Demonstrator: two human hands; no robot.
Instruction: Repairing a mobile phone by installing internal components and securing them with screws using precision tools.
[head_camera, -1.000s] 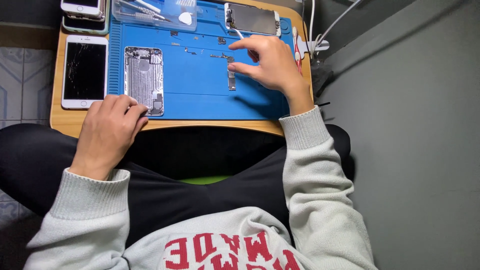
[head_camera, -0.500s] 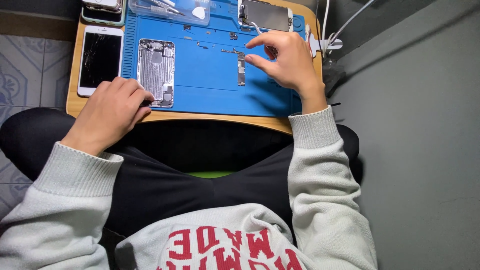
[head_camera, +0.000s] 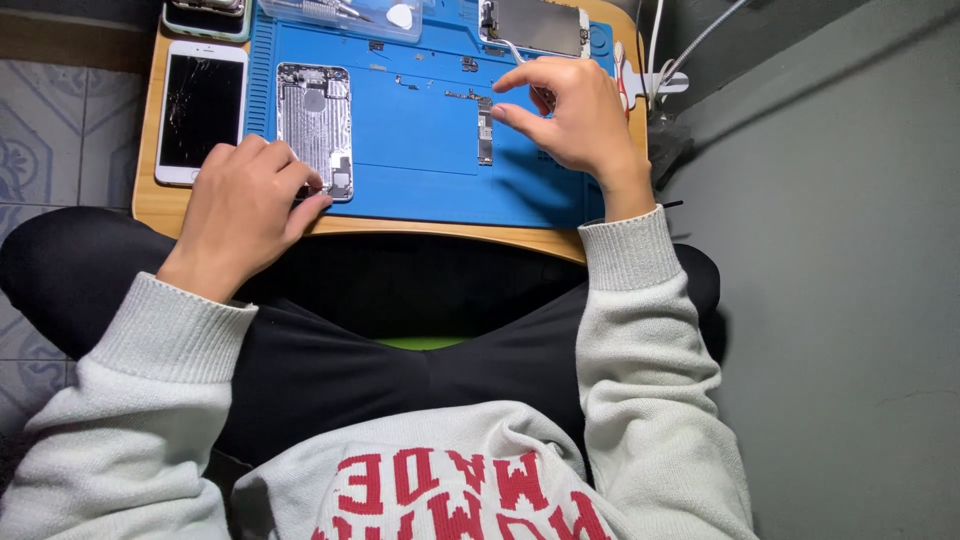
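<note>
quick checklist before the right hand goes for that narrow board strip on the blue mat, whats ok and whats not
1. Right hand close to the narrow board strip: ok, thumb and forefinger pinched just right of it.
2. Right hand empty: cannot tell, the fingertips hide what is between them.
3. Strip flat on the blue mat, nothing on top: ok.
4. Left hand steadying the opened phone shell: ok, fingers at its lower edge.
5. Small loose parts clear of the reach: not ok, some lie just above the strip.
6. Cracked white phone out of the way: ok, off the mat to the left.
</note>
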